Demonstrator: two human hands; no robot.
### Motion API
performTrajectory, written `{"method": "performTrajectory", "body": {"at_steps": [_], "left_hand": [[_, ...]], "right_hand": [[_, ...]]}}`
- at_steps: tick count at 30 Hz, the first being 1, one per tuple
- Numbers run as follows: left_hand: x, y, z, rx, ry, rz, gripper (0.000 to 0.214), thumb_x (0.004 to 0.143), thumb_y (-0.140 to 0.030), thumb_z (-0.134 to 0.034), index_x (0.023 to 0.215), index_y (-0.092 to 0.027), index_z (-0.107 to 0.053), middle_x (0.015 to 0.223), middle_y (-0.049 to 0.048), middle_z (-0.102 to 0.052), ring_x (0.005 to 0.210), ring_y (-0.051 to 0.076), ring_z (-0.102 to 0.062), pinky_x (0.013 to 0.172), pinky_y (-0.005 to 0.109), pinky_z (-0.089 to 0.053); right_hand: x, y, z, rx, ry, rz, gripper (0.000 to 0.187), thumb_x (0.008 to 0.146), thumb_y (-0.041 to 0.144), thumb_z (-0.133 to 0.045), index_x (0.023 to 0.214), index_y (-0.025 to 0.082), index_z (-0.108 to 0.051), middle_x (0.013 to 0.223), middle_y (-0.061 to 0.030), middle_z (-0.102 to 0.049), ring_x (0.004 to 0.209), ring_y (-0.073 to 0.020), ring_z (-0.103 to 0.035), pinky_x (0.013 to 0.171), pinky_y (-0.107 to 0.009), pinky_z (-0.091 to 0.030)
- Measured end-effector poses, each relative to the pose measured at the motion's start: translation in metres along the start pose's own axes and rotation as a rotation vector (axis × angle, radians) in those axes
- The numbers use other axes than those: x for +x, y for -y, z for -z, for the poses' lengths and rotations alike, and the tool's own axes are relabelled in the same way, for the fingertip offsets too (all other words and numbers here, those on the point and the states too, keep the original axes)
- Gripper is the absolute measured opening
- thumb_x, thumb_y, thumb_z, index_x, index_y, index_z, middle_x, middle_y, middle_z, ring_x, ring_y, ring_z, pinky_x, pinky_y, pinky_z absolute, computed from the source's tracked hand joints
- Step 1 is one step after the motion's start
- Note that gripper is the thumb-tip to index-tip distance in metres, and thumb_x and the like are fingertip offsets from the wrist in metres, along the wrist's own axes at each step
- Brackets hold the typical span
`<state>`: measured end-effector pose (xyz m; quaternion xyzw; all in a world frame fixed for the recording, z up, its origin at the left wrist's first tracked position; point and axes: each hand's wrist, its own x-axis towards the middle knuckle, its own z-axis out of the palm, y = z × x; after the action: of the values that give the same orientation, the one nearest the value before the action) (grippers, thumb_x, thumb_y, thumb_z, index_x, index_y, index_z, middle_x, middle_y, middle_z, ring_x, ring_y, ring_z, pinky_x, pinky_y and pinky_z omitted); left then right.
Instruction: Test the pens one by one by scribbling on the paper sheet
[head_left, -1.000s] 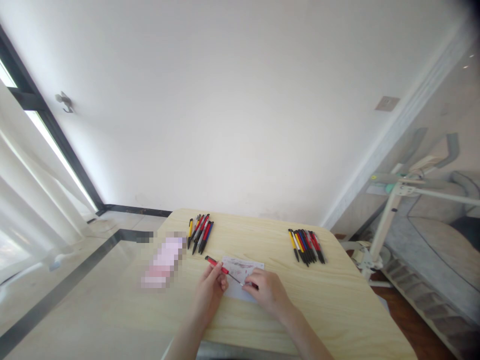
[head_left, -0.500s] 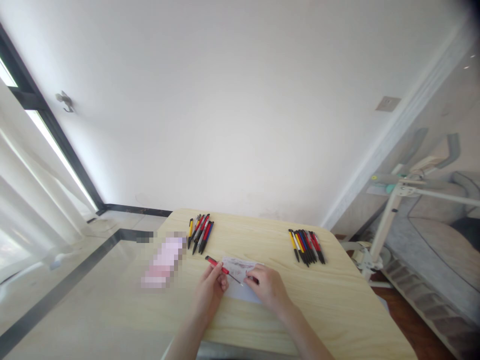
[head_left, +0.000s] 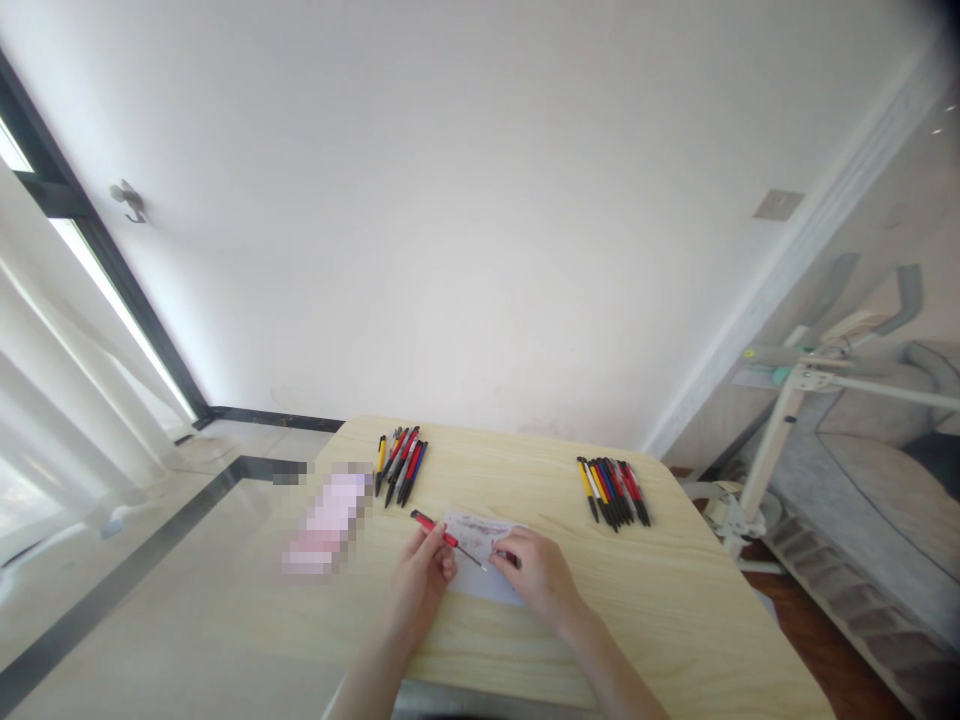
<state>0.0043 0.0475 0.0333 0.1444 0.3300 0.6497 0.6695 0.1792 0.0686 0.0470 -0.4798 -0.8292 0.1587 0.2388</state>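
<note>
Pale yellow wood grain covers the table point(head_left: 675, 600), its far edge set near a white wall point(head_left: 450, 220). Close to the far left corner lies a loose bunch of red, yellow, blue and grey pens point(head_left: 406, 468); a 2nd bunch of pens point(head_left: 611, 493), packed side by side, lies near the far right corner, well apart from the hands. Toward the left edge is a pixelated pink-and-white patch point(head_left: 330, 525), too blurred to identify. Beyond the right edge stand a white-framed exercise machine point(head_left: 781, 430) and a grey sofa point(head_left: 870, 480). A printed paper sheet point(head_left: 480, 586) lies between the table's middle and its near edge, beneath the work and partly covered by the right hand point(head_left: 546, 578). The left hand point(head_left: 421, 582) pinches a red pen barrel point(head_left: 425, 521) between thumb and fingers, its black end slanting toward the far left corner, while a thin refill point(head_left: 472, 558) sticks out past the thumb over the sheet. Just beside the refill's tip, apart from it, the right hand's thumb and fingers press around a small dark piece point(head_left: 509, 557), mostly hidden.
</note>
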Motion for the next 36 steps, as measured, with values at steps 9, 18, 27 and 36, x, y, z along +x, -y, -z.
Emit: {"method": "performTrajectory", "body": {"at_steps": [9,18,27,36], "left_hand": [[-0.001,0.0,-0.001,-0.001,-0.008,-0.013,0.023,0.066,-0.027,-0.072,0.071,-0.014,-0.053,0.056,-0.0045,-0.051,0.046,0.004,-0.042,0.042,0.015,-0.034],[-0.001,-0.001,0.001,-0.112,-0.061,-0.075,0.012,0.072,-0.02,-0.066,0.074,-0.013,-0.057,0.059,-0.0024,-0.053,0.049,0.005,-0.047,0.044,0.016,-0.039],[-0.003,0.004,-0.005,-0.244,-0.048,0.044,0.009,0.083,-0.014,-0.052,0.077,-0.012,-0.058,0.063,-0.0001,-0.057,0.051,0.005,-0.051,0.047,0.016,-0.044],[-0.005,0.01,-0.009,-0.177,-0.039,0.052,0.005,0.08,-0.016,-0.058,0.076,-0.012,-0.059,0.064,0.0007,-0.06,0.05,0.006,-0.053,0.045,0.016,-0.044]], "right_hand": [[-0.007,-0.006,-0.001,0.212,-0.109,-0.074,0.011,0.078,0.026,-0.059,0.075,0.021,-0.069,0.072,-0.0008,-0.064,0.066,-0.0145,-0.056,0.061,-0.023,-0.039],[-0.025,-0.011,-0.007,0.489,-0.266,-0.256,0.019,0.077,0.033,-0.059,0.068,0.018,-0.065,0.063,-0.0003,-0.059,0.057,-0.0138,-0.05,0.053,-0.023,-0.036],[-0.028,-0.015,-0.014,0.602,-0.319,-0.322,0.024,0.078,0.037,-0.058,0.07,0.016,-0.065,0.063,-0.0018,-0.06,0.059,-0.0151,-0.051,0.054,-0.023,-0.037],[-0.03,-0.016,-0.015,0.654,-0.336,-0.355,0.026,0.078,0.039,-0.057,0.071,0.015,-0.064,0.062,-0.0012,-0.058,0.058,-0.0147,-0.049,0.054,-0.023,-0.037]]}}
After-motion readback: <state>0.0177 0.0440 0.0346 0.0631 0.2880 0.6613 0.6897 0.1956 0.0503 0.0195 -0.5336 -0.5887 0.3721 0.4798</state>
